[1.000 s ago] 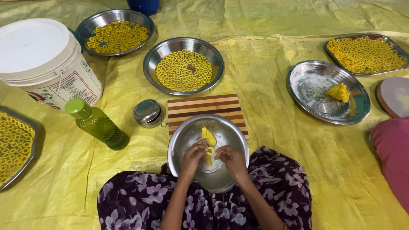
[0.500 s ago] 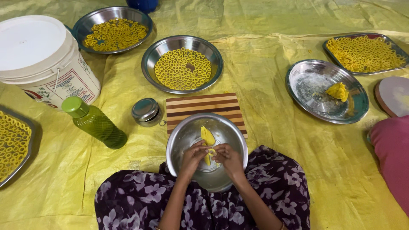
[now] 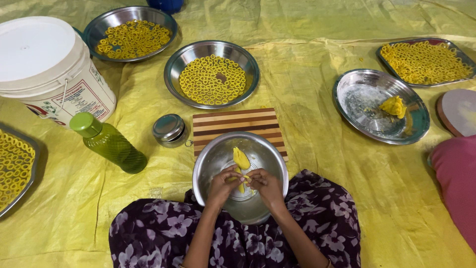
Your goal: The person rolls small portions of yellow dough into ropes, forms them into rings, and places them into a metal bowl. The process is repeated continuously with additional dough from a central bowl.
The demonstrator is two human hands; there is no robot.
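A steel bowl [image 3: 213,161] rests in my lap, on the near edge of a striped wooden board [image 3: 233,121]. Over the bowl my left hand [image 3: 222,184] and my right hand [image 3: 266,184] meet, both pinching a thin strip of yellow dough [image 3: 241,185]. A larger lump of yellow dough [image 3: 241,158] lies in the bowl just beyond my fingers. A steel plate [image 3: 211,74] filled with yellow dough rings sits beyond the board.
A white lidded bucket [image 3: 47,67], a green bottle [image 3: 106,141] and a small steel tin [image 3: 169,130] stand at left. More trays of rings sit at far left [image 3: 12,168], back left [image 3: 130,32] and back right [image 3: 426,60]. A steel plate [image 3: 379,106] holds dough; a person's pink sleeve [image 3: 456,183] shows at right.
My hands stay together over the bowl, working the dough strip with small finger movements. The view has shifted slightly.
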